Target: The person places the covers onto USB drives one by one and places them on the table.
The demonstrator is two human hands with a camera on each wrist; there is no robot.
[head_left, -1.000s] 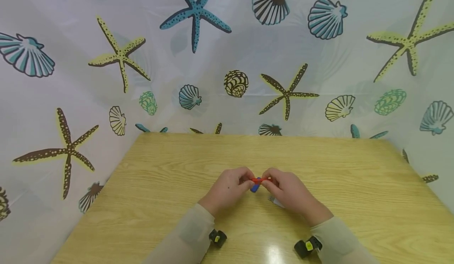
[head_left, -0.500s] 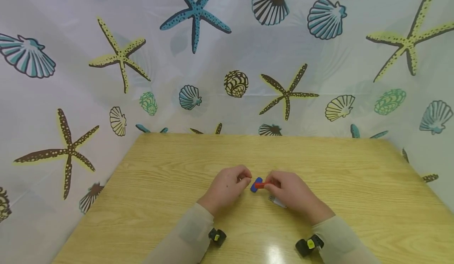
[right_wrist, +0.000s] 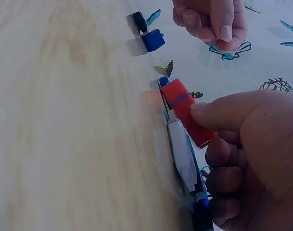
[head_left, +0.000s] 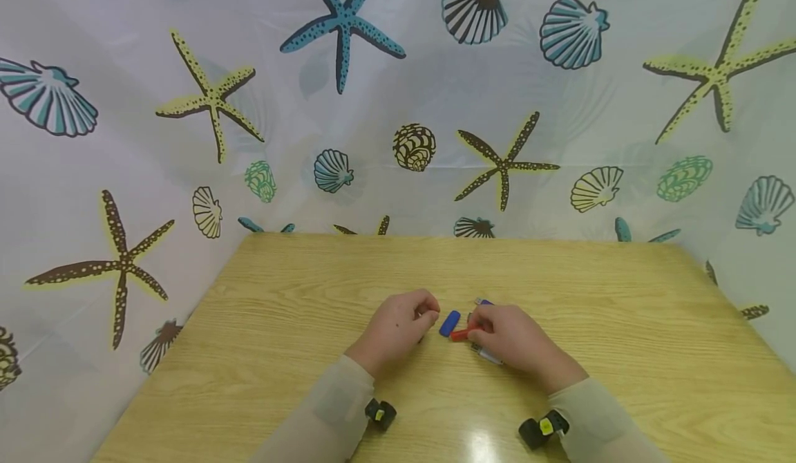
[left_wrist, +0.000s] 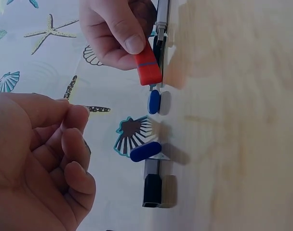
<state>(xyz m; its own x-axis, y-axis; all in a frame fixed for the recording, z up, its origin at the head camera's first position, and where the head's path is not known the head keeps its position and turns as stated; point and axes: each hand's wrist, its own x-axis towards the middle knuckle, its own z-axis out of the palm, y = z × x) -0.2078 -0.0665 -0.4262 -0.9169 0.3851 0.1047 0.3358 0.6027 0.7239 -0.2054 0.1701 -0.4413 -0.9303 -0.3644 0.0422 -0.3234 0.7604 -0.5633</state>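
Note:
My right hand (head_left: 513,338) pinches a red USB stick (head_left: 459,335) between thumb and fingers, low over the table. A thin blue line crosses the stick's red body, as the right wrist view shows. Just left of it lies a blue oblong piece (head_left: 450,323), like a USB stick or its cap. A white USB stick (right_wrist: 181,149) with a metal plug lies under and beside the right hand. My left hand (head_left: 398,328) hovers a little way left, fingers loosely curled and thumb near the index tip, with nothing visible between them.
Another USB stick (head_left: 485,302) with a blue body lies behind the right hand, partly hidden. Near the left hand are a blue piece (left_wrist: 145,151) and a black-ended piece (left_wrist: 152,190). A patterned curtain (head_left: 373,110) stands behind the wooden table (head_left: 311,276).
Both hands held the red stick at first; the left hand has let go and drawn slightly left. The right hand has brought the stick nearer and lower, uncovering the blue-bodied stick behind.

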